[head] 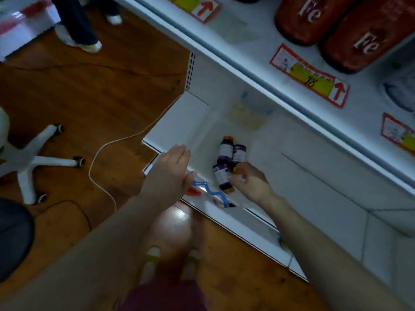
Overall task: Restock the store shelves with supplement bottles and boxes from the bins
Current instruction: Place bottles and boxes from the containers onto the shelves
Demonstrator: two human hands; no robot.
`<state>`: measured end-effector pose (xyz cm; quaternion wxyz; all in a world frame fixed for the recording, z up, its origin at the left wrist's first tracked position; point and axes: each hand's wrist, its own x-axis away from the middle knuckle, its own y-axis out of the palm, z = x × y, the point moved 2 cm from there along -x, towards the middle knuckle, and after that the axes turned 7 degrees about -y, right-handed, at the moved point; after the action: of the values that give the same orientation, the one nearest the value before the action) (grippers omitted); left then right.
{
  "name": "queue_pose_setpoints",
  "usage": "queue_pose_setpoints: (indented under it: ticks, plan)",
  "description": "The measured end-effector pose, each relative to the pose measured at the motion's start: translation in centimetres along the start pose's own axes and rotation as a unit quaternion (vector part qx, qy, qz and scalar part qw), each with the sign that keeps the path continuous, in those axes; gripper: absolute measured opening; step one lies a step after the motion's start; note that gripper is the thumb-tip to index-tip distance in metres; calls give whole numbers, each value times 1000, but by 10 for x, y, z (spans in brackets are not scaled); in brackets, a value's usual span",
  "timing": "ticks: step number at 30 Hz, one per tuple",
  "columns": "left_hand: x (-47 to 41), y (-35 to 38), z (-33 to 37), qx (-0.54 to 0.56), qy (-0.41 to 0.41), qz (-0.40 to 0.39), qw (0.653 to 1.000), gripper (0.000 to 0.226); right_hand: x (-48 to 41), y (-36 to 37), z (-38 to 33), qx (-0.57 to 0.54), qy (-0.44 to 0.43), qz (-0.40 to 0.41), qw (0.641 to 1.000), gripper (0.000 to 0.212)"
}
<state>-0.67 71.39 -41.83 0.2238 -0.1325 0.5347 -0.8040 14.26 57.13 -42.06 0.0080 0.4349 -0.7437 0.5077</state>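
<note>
Bottle (pixel 221 176) on side, cap (pixel 229 190) frontward

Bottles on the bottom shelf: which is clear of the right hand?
The rear left bottle, orange cap away; the front bottle and rear right bottle meet the right hand.

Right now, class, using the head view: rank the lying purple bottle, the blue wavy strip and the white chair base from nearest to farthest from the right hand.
1. The purple bottle, lying on the bottom shelf at the right hand.
2. The blue wavy strip, at the shelf's front edge, to the hand's left.
3. The white chair base, on the floor far left.
</note>
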Motion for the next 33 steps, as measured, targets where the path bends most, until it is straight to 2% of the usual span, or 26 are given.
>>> queue_pose_setpoints:
  ticks: [4, 8, 12, 15, 19, 22, 25, 30, 33]
  plan:
    - [-31, 35, -12, 4, 36, 26, 999, 53, -42, 39, 22, 15, 37, -56, 998, 43]
    - [-42, 58, -20, -17, 45, 31, 998, 54, -73, 64, 42, 58, 69, -93, 992, 50]
    - [-40, 64, -25, -26, 54, 32, 998, 54, -86, 80, 55, 72, 94, -131, 984, 69]
    - [-42, 65, -25, -28, 47, 31, 998, 54, -90, 85, 55, 79, 89, -160, 980, 74]
    - [-41, 65, -24, -23, 41, 32, 998, 53, -94, 86, 53, 74, 47, -158, 984, 77]
    - [-41, 66, -24, -24, 41, 36, 998, 53, -99, 91, 48, 91, 18, -148, 985, 66]
    - [-42, 65, -25, -29, 38, 39, 998, 53, -100, 96, 45, 84, 7, -167, 982, 37]
    - [-42, 65, -24, -21, 35, 39, 998, 54, -100, 95, 44, 103, -12, -125, 987, 42]
    - [-42, 65, -24, -25, 36, 37, 998, 55, -97, 86, 39, 67, -21, -105, 992, 28]
